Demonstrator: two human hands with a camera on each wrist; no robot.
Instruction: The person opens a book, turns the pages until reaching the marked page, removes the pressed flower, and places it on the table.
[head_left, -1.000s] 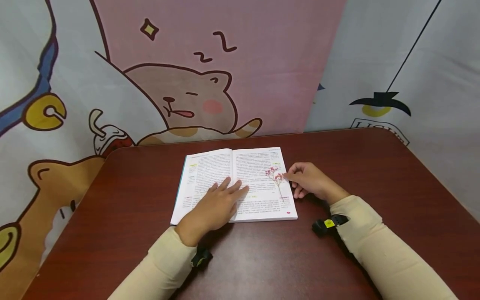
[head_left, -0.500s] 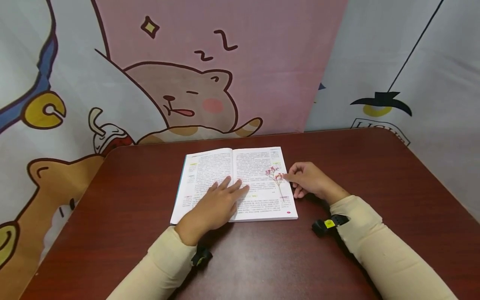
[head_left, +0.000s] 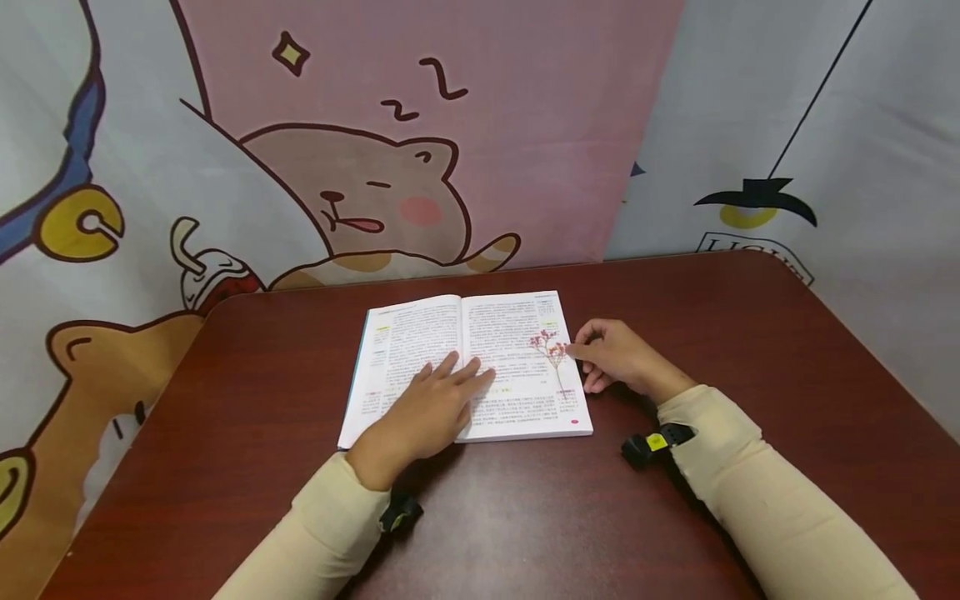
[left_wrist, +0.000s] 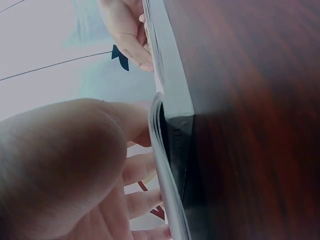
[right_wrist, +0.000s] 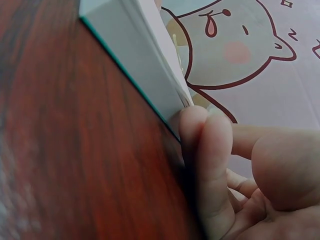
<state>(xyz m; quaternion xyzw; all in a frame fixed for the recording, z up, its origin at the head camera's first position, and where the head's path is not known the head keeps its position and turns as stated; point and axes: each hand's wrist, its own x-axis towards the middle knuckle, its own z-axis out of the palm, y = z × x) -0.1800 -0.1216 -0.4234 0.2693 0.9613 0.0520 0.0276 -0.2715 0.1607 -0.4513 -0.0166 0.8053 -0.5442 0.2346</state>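
Observation:
An open book [head_left: 506, 329] with printed pages lies on the table. My left hand [head_left: 431, 410] rests across its middle with fingers spread over both pages; in the left wrist view, the pages [left_wrist: 165, 165] bow beneath that hand. A dried sprig of small red flowers [head_left: 556, 353] lies along the right page's outer margin. At that same edge, my right hand [head_left: 618, 358] pinches the page between thumb and index finger, thumb tip right beside the blossoms. In the right wrist view, both fingertips [right_wrist: 217, 132] meet at the book's page edge [right_wrist: 175, 80].
The brown wooden table [head_left: 525, 517] extends around the book on all sides. Behind it hangs a cloth printed with a sleeping cartoon bear [head_left: 375, 192]. Black straps with small devices [head_left: 637, 450] sit on both wrists, at the ends of beige sleeves [head_left: 780, 492].
The head view has shifted slightly, so everything appears a little further left and up. Both hands, the book and the sprig keep their places relative to one another.

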